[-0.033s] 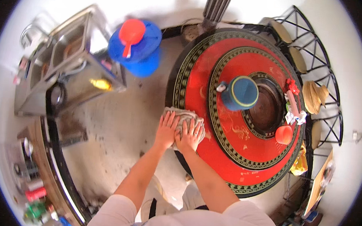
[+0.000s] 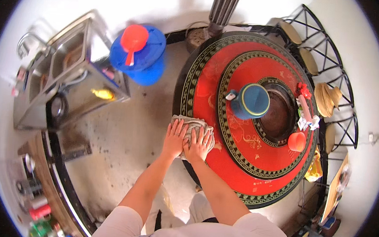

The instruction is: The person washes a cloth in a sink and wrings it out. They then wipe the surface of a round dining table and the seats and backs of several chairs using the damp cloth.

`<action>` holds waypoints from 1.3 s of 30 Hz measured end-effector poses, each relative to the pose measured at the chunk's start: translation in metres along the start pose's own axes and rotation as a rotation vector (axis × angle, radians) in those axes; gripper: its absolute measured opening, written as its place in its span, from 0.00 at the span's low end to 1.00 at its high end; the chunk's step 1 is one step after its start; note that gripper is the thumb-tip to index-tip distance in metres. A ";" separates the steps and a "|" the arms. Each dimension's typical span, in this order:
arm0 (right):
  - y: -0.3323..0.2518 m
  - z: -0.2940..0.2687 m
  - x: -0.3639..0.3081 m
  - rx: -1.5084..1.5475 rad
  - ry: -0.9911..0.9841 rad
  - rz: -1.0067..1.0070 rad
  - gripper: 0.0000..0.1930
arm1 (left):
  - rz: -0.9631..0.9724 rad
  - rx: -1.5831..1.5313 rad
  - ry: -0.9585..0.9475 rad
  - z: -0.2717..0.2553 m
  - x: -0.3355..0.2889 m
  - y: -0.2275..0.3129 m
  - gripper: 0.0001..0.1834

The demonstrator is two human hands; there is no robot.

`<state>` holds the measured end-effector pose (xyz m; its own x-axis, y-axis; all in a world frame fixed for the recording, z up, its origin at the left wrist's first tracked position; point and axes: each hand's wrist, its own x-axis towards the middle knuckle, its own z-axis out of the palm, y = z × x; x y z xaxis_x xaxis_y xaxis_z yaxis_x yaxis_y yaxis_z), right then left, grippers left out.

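Both hands press down on a folded, grey-brown cloth at the left edge of a round red table with dark, patterned borders. My left hand lies flat on the cloth's left part, fingers spread. Beside it, my right hand rests with fingers stretched out over the cloth's right part. The thumbs almost meet. On the raised turntable stands a blue-green, round-topped container, beyond my right hand. A small red-orange cup sits near the turntable's right edge.
A blue lidded bucket with a red dipper on top stands at the far left, next to a steel sink. Stools and a black metal rack line the right. A ribbed pillar rises behind the table.
The view has shifted slightly, so the sink and bucket appear a little lower. Both hands stay flat on the cloth at the table's edge.
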<state>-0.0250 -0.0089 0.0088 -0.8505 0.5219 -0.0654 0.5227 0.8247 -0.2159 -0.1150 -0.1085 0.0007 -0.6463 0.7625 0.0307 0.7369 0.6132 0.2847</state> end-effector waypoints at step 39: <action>-0.029 -0.014 0.471 0.125 0.387 1.022 0.33 | 1.150 0.066 -0.370 -0.014 0.585 -0.102 0.33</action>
<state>-0.4397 0.2158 -0.0022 0.0673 0.9971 0.0359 0.9416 -0.0516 -0.3327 -0.5710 0.2719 0.0029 0.4814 0.8753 -0.0452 0.8593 -0.4612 0.2210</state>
